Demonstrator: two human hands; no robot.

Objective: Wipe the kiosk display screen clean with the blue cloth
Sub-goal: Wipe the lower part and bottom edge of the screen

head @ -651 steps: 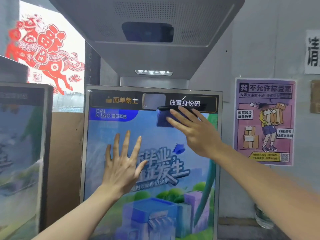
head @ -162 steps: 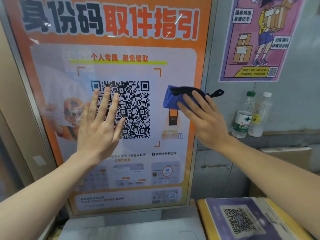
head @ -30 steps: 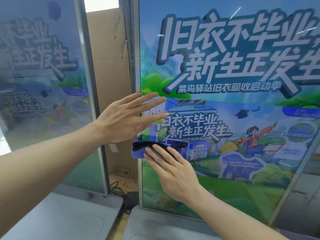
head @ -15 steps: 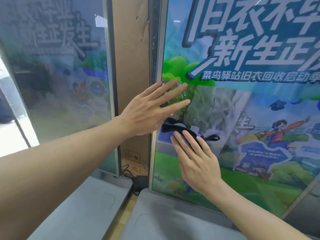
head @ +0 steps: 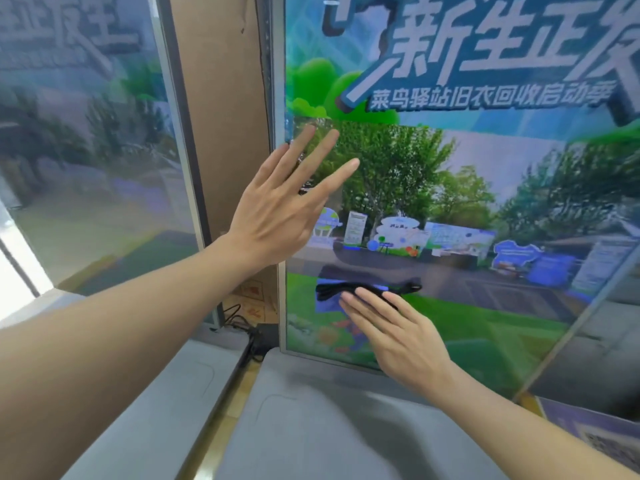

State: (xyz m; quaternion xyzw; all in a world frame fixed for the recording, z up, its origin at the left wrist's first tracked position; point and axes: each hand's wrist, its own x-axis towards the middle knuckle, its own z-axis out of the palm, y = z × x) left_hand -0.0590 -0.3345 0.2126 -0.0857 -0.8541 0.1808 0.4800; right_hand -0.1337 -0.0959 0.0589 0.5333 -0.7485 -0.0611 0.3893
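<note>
The kiosk display screen [head: 485, 188] fills the right of the head view, showing trees, grass and large white characters. The blue cloth [head: 329, 297], with a black strap along its top, lies flat against the screen's lower left part. My right hand [head: 391, 330] presses the cloth to the glass with straight fingers. My left hand [head: 284, 202] is spread flat, fingers straight, at the screen's left edge above the cloth.
A second kiosk screen [head: 86, 150] stands to the left, with a brown cardboard panel [head: 221, 116] between the two. Grey kiosk bases [head: 311, 427] lie below the screens. Black cables and a plug [head: 249, 327] sit in the gap.
My right hand has slid the cloth down toward the screen's lower left. The picture on the screen has changed to a scene with trees. My left hand stays flat at the left edge.
</note>
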